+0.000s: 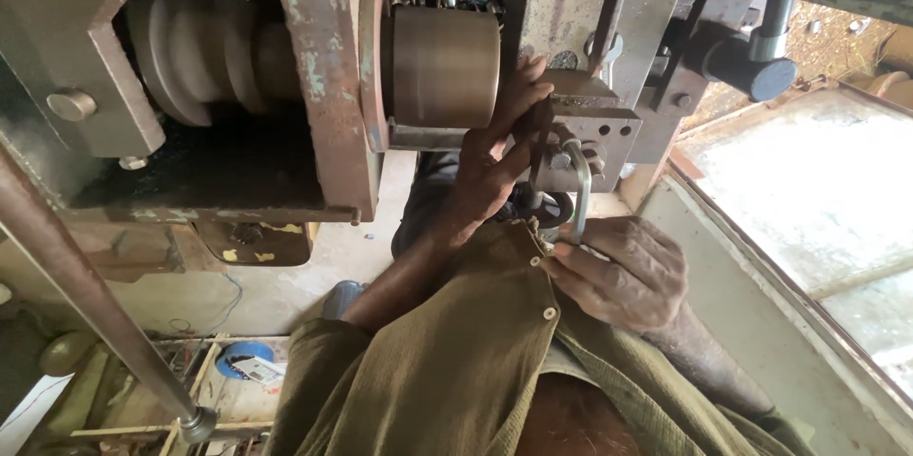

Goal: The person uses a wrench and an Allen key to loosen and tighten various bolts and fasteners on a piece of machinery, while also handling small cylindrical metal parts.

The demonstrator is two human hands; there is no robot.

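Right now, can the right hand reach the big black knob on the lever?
Probably yes. The right hand holds the bent metal key, and the black knob sits above it with nothing visibly between them.

drum (445, 66): dull brass-brown, faint streaks | plate (328, 76) left of drum: rust red, flaking pale-green patches | key (578, 192) right of drum: bright grey steel | sleeve (456, 361) below drum: olive, pale buttons | knob (756, 71) far right of drum: dark blue-grey | tape (245, 358) lower left of drum: blue

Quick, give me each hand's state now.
Left hand: open, fingers resting against the metal cylinder.
Right hand: closed on the bent hex key.
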